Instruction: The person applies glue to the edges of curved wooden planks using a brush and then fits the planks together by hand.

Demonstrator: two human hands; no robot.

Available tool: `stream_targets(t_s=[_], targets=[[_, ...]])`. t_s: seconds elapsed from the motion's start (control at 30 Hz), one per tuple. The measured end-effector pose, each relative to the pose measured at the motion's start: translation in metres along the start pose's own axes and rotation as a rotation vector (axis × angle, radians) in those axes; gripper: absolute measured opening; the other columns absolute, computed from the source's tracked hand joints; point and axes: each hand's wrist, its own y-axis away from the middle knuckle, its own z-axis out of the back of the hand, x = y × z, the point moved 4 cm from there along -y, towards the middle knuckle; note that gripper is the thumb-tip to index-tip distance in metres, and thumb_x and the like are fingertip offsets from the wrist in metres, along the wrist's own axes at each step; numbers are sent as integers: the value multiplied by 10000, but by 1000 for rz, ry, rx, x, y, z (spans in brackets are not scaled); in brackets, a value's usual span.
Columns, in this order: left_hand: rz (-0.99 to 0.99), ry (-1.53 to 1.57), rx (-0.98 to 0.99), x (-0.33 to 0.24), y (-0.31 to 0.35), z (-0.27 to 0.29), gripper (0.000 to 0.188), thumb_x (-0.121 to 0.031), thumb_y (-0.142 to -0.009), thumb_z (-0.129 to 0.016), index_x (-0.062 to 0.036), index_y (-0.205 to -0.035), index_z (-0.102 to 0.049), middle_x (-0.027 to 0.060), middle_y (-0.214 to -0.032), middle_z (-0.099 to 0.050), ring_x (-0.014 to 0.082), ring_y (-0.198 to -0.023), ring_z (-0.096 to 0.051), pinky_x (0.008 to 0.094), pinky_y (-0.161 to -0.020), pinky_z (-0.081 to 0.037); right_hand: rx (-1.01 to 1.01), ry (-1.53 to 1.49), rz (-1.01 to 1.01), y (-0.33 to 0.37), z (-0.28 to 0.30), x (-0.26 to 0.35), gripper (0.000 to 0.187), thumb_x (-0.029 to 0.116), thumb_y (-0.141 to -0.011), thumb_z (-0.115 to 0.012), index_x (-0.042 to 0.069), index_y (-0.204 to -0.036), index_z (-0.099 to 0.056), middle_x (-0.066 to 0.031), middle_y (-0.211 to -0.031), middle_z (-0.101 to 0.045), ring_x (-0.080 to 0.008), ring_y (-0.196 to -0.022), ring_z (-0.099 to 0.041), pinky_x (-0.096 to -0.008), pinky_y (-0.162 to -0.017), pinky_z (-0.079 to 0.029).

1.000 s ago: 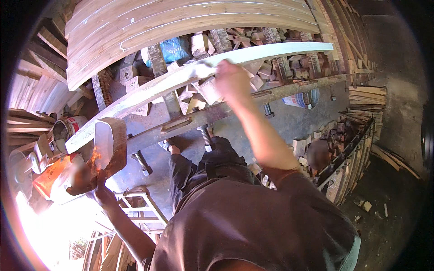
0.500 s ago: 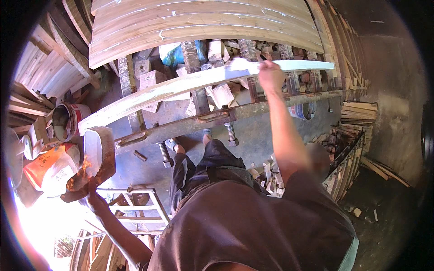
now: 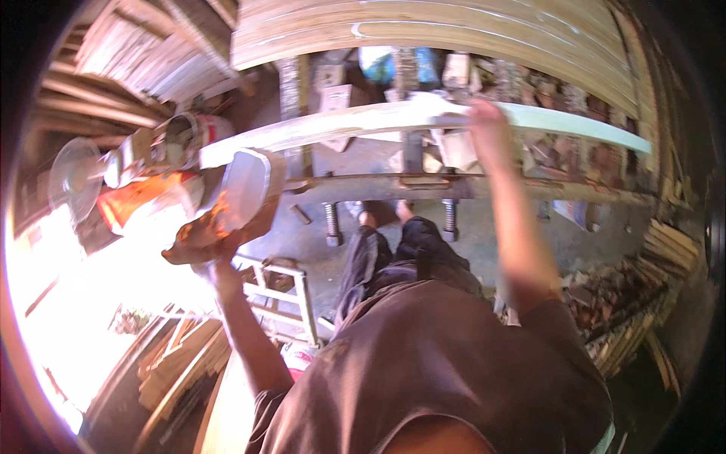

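Observation:
My left hand (image 3: 215, 265) grips the lower end of a cut-open plastic container (image 3: 249, 181). The container has a pale inside and a brown, crusted end. Beside its upper end, a long wooden board (image 3: 302, 130) stretches across the view, its upper surface coated with wet white stuff that looks like glue. My right hand (image 3: 490, 125) is closed over the board, right of its middle, and smeared by motion. A pale blurred shape lies just left of those fingers; what they hold cannot be made out.
Beyond the board lies a broad panel of joined planks (image 3: 431, 26). A metal rail (image 3: 363, 187) with big bolts (image 3: 333, 225) runs between the board and my legs. At left stand a bucket (image 3: 181, 140) and an orange-and-white bag (image 3: 144, 200). Wood offcuts (image 3: 336, 98) lie under the panel.
The whole view has shifted, so the bench and board appear farther right. My right hand remains at the board, now more blurred. My left hand still holds the container near the board's left end.

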Motion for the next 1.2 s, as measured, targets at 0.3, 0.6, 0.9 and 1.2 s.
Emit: stream_targets(t_s=[0.3, 0.6, 0.9, 1.2], targets=[[-333, -544, 93, -38, 21, -39, 709, -217, -642, -908, 1, -1205, -536, 112, -1229, -535, 246, -1100, -566, 354, -964, -464, 39, -237, -99, 15, 89, 33, 226, 194, -968, -563, 59, -1107, -680, -36, -740, -626, -125, -639, -531, -281, -606, -443], [-603, -194, 320, -56, -5, -81, 681, -53, -598, -871, -21, -1191, -537, 133, -1172, -587, 254, -1075, -602, 367, -941, -488, 227, 64, 738, 83, -64, 244, 303, 41, -668, -628, 82, -966, -590, -97, -788, -555, -268, -682, -628, -391, -610, -528], [-593, -105, 369, -26, -72, -33, 636, -59, -604, -873, -15, -1157, -562, 127, -1151, -594, 247, -1066, -597, 365, -941, -479, 506, -678, -64, 53, -115, 246, 160, 54, -885, -611, 8, -1023, -677, -65, -669, -582, -120, -581, -518, -279, -504, -417], [-497, -376, 88, 2, -111, 31, 694, -169, -624, -916, -31, -1202, -558, 84, -1182, -591, 224, -1080, -580, 335, -961, -461, 104, -433, -192, 32, -69, 138, 140, 67, -935, -601, 55, -1038, -694, 10, -698, -590, -80, -574, -481, -250, -500, -405]])
